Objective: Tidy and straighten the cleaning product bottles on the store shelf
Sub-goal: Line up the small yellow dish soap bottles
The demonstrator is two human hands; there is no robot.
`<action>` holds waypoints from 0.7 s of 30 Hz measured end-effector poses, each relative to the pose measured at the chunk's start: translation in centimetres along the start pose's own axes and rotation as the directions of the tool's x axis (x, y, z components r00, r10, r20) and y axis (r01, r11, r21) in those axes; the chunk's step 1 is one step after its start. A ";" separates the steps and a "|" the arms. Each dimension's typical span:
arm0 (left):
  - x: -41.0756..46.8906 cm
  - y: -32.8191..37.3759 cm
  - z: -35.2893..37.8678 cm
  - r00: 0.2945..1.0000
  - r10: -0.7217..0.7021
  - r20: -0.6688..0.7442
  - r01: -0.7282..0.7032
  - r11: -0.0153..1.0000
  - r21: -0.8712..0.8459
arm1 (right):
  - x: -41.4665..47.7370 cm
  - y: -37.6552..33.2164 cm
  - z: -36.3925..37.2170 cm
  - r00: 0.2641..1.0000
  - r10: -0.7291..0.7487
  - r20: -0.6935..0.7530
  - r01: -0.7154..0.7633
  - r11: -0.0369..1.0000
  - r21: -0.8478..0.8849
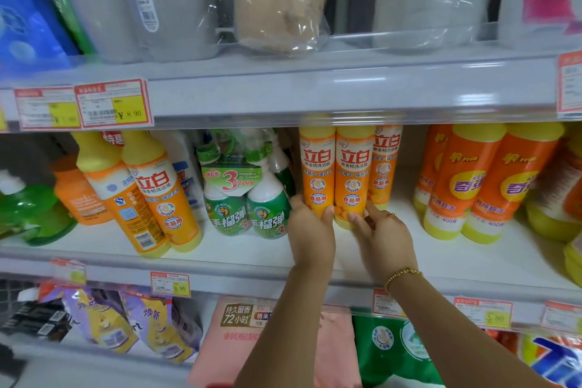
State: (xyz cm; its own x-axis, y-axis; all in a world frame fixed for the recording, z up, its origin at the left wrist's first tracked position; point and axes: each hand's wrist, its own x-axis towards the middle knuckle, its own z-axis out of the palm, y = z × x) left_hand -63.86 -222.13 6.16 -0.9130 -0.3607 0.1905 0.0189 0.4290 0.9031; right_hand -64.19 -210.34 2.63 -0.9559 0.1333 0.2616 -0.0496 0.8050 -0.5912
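Two upright orange dish-soap bottles stand side by side on the middle shelf (252, 249). My left hand (310, 227) grips the base of the left bottle (316, 167). My right hand (382, 230), with a gold bracelet on its wrist, holds the base of the right bottle (354, 173). A third matching bottle (386, 164) stands just behind them to the right. Further left, two of the same orange bottles (157, 195) lean over to the left.
A shrink-wrapped pair of green spray cleaners (245, 198) stands just left of my hands. Orange and yellow bottles (478, 186) fill the right side. The shelf above holds grey bagged goods (176, 3); the shelf below holds refill pouches (151, 324). Price tags (113, 102) line the shelf edges.
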 end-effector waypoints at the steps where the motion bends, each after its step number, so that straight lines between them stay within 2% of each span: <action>1: -0.3 0.3 -0.6 1.000 0.008 0.014 -0.008 1.000 -0.001 | 0.0 0.0 -0.1 1.000 0.003 -0.019 -0.003 1.000 0.015; 5: -2.1 0.9 -6.1 0.996 0.089 -0.008 -0.089 0.995 0.043 | -0.8 -0.9 -0.8 0.981 0.053 -0.185 -0.026 0.988 0.149; 8: -3.0 0.1 -11.5 0.983 0.135 -0.127 -0.133 0.991 0.022 | -1.4 -1.6 -1.7 0.968 0.032 -0.249 0.005 0.989 0.148; 11: -2.6 -1.1 -16.6 0.953 0.113 -0.280 -0.128 0.991 -0.035 | -2.4 -3.6 -2.2 0.961 -0.042 -0.274 0.082 0.987 0.137; 15: 0.7 -4.0 -22.0 0.881 0.016 -0.473 -0.064 0.994 -0.084 | -4.5 -10.7 -0.3 0.966 -0.216 -0.138 0.247 0.929 0.275; 17: 2.8 -5.0 -23.7 0.868 -0.067 -0.492 0.039 0.997 -0.068 | -5.1 -14.8 1.7 0.951 -0.306 -0.030 0.299 0.898 0.323; 19: 4.6 -5.5 -24.7 0.911 -0.115 -0.397 0.108 0.993 -0.041 | -5.1 -18.5 3.9 0.925 -0.374 0.066 0.329 0.876 0.353; 21: 5.7 -6.1 -25.2 0.962 -0.144 -0.231 0.140 0.990 -0.034 | -4.9 -21.5 5.4 0.905 -0.404 0.133 0.328 0.862 0.386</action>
State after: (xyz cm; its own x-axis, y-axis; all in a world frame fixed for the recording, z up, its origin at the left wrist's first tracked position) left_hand -58.92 -247.63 11.43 -0.7871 -0.6003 0.1419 -0.0957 0.3461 0.9333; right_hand -59.99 -231.47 9.92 -0.8836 -0.2811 0.3745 -0.4681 0.5144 -0.7185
